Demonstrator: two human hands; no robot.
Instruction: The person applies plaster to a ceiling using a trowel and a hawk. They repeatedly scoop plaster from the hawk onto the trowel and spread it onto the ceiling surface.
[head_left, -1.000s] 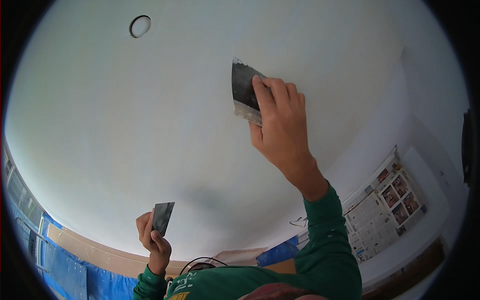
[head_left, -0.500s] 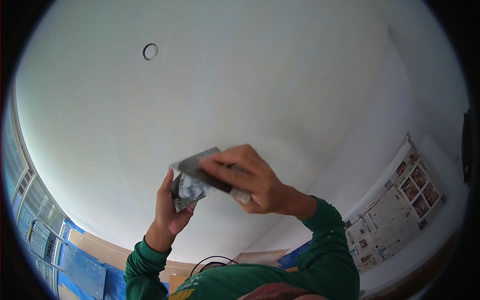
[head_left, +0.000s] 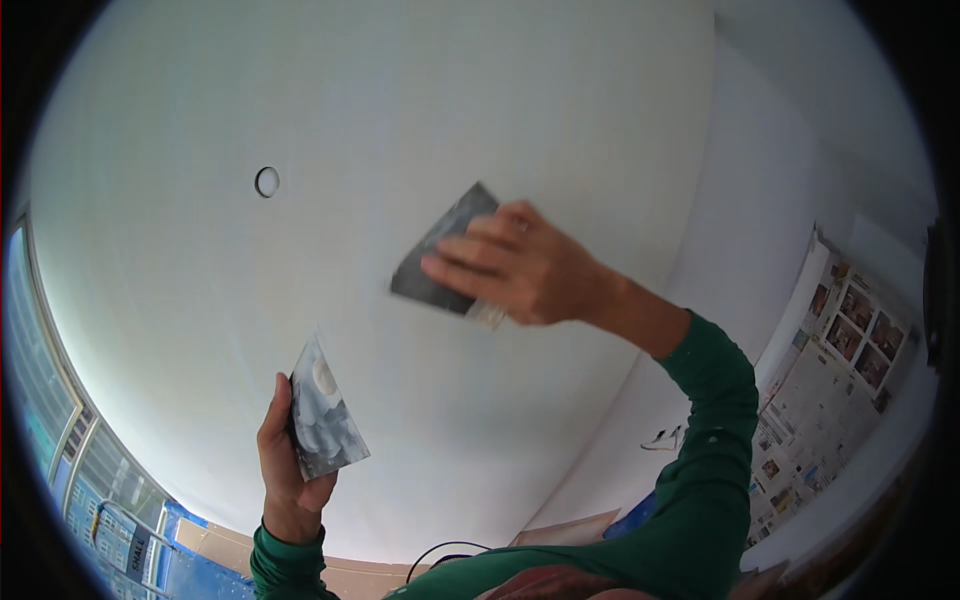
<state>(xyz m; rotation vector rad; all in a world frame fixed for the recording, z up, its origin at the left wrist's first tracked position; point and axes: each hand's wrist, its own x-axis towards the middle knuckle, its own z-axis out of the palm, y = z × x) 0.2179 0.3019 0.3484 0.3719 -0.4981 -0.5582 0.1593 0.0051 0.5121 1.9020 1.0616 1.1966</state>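
My right hand (head_left: 530, 265) is closed around a dark grey putty knife (head_left: 440, 262), its fingers laid along the wide flat blade. That blade is raised against or very close to the white ceiling (head_left: 400, 120); I cannot tell whether it touches. Lower and to the left, my left hand (head_left: 285, 450) grips a second putty knife (head_left: 325, 430) from its lower end, thumb along its left edge. Pale filler is smeared over the face of this second blade. The two blades are apart. The handles are mostly hidden by my hands.
A round hole (head_left: 267, 182) sits in the ceiling at upper left. Newspaper sheets (head_left: 815, 410) cover part of the right side. Windows (head_left: 60, 400) run along the left, with a metal frame (head_left: 130, 530) and blue sheeting (head_left: 200, 575) below. Wires (head_left: 663, 438) stick out at right.
The blades were together in front of me; now they are apart. My right hand has moved up with its knife, while my left has dropped down and left with the filler-covered one.
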